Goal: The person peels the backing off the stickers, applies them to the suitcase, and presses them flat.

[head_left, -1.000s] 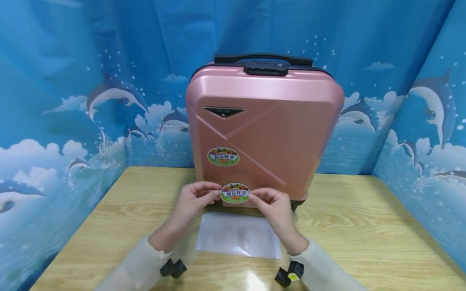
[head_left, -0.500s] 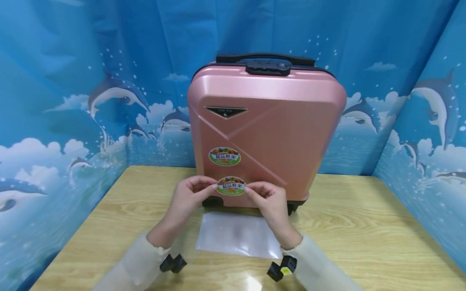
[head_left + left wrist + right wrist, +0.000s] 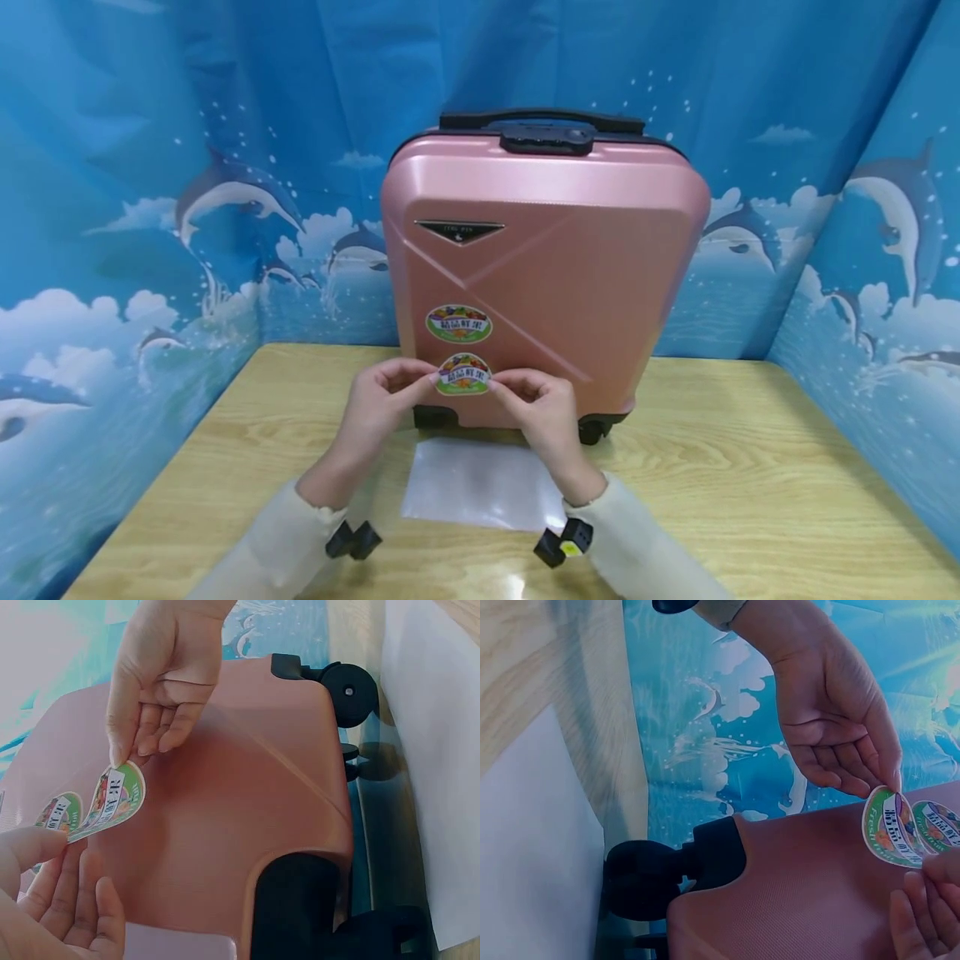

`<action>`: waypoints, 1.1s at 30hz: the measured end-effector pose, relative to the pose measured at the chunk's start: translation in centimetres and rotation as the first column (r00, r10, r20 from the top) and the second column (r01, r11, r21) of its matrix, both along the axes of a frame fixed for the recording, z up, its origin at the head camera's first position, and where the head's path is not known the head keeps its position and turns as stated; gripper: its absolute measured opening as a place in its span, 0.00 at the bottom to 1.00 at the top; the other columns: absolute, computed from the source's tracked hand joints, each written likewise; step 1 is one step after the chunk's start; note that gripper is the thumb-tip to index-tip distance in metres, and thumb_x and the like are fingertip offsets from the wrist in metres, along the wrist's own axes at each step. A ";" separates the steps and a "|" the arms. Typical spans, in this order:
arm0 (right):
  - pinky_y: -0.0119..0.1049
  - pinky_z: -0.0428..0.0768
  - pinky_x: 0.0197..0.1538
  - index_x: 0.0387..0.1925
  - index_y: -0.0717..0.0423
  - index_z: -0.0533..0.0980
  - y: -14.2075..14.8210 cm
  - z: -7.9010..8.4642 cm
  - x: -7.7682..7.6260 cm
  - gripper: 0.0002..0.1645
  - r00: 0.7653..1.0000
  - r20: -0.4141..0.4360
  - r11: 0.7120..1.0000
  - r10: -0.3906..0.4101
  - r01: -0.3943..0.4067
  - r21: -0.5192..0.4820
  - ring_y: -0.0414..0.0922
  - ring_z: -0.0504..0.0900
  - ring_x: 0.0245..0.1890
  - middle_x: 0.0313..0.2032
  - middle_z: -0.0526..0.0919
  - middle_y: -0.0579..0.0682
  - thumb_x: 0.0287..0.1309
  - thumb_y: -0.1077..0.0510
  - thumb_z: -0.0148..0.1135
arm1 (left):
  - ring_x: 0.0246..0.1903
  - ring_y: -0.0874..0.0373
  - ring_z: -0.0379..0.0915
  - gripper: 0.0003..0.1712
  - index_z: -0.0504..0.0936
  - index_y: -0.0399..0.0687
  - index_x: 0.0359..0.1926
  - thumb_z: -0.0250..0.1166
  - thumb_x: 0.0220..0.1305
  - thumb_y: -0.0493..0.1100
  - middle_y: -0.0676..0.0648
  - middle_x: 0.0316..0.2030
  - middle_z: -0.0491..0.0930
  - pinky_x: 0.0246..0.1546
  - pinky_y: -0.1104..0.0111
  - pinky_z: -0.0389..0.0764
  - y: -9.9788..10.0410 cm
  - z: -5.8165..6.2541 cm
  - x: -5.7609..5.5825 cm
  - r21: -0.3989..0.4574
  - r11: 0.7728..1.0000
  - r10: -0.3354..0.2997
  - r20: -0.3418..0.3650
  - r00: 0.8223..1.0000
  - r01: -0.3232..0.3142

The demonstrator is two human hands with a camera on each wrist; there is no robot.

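Observation:
An oval fruit sticker [image 3: 462, 374] with a green lower half is stretched between both hands before the lower front of a pink suitcase [image 3: 555, 275]. My left hand [image 3: 382, 404] pinches its left end between thumb and finger; my right hand [image 3: 542, 410] pinches the right end. In the left wrist view the held sticker [image 3: 120, 796] bows in a curve, apart from the shell at least at one end. Just above it, a matching sticker [image 3: 459, 324] lies flat on the suitcase. In the right wrist view the right hand [image 3: 836, 712] has its other fingers loosely curled.
The suitcase stands upright on a wooden table [image 3: 712, 467], its black wheel [image 3: 594, 431] at the lower right. A whitish translucent sheet [image 3: 483, 483] lies on the table before it. Behind hangs a blue dolphin-print curtain [image 3: 315, 100].
Both hands have carried the held sticker up and to the left, closer beneath the sticker on the suitcase. The suitcase and the sheet have stayed in place.

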State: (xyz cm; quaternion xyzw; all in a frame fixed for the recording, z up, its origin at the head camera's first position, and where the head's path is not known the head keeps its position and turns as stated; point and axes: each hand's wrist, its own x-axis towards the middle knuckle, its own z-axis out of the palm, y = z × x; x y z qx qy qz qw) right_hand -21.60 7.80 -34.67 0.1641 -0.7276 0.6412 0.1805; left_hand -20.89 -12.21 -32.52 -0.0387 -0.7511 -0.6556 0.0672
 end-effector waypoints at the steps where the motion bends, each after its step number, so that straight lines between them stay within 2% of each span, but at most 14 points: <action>1: 0.25 0.74 0.24 0.30 0.63 0.84 -0.1 0.1 0.0 0.06 1.000 0.002 1.000 0.001 -0.001 0.000 0.36 0.78 0.23 0.28 0.85 0.57 0.50 0.62 0.70 | 0.36 0.55 0.77 0.11 0.83 0.38 0.39 0.67 0.59 0.41 0.46 0.35 0.83 0.40 0.66 0.79 0.0 0.0 0.0 -0.004 1.000 0.002 -0.003 1.000 -0.002; 10: 0.26 0.74 0.23 0.30 0.62 0.84 -0.5 -0.3 -0.2 0.05 1.000 -0.024 1.000 0.001 -0.001 0.010 0.37 0.78 0.22 0.28 0.86 0.55 0.50 0.63 0.70 | 0.36 0.55 0.77 0.10 0.83 0.39 0.38 0.66 0.60 0.41 0.45 0.36 0.83 0.39 0.68 0.80 -0.1 0.0 0.1 -0.028 0.999 0.031 -0.024 0.999 -0.031; 16: 0.26 0.75 0.24 0.30 0.61 0.84 -0.6 -0.3 -0.3 0.05 1.000 -0.028 1.000 -0.009 0.010 0.019 0.37 0.79 0.24 0.28 0.86 0.54 0.51 0.62 0.69 | 0.35 0.54 0.76 0.10 0.84 0.40 0.38 0.67 0.60 0.42 0.46 0.36 0.83 0.37 0.64 0.80 -0.3 -0.1 0.1 -0.024 0.999 0.046 -0.040 0.998 -0.047; 27: 0.28 0.79 0.25 0.30 0.61 0.85 -0.8 -0.1 -0.4 0.05 0.998 -0.059 1.000 -0.018 0.019 0.011 0.38 0.82 0.23 0.26 0.86 0.54 0.51 0.63 0.69 | 0.34 0.52 0.78 0.10 0.84 0.38 0.37 0.67 0.59 0.41 0.46 0.33 0.83 0.33 0.66 0.80 -0.2 -0.3 -0.1 -0.012 0.998 0.054 -0.074 0.996 -0.055; 33: 0.29 0.80 0.26 0.30 0.61 0.85 -0.8 0.0 -0.4 0.05 0.999 -0.049 1.000 -0.009 0.009 0.008 0.40 0.83 0.24 0.26 0.86 0.54 0.52 0.62 0.69 | 0.33 0.51 0.78 0.10 0.84 0.38 0.38 0.67 0.59 0.41 0.46 0.34 0.83 0.32 0.66 0.81 -0.1 -0.2 -0.2 -0.004 0.998 0.064 -0.078 0.995 -0.064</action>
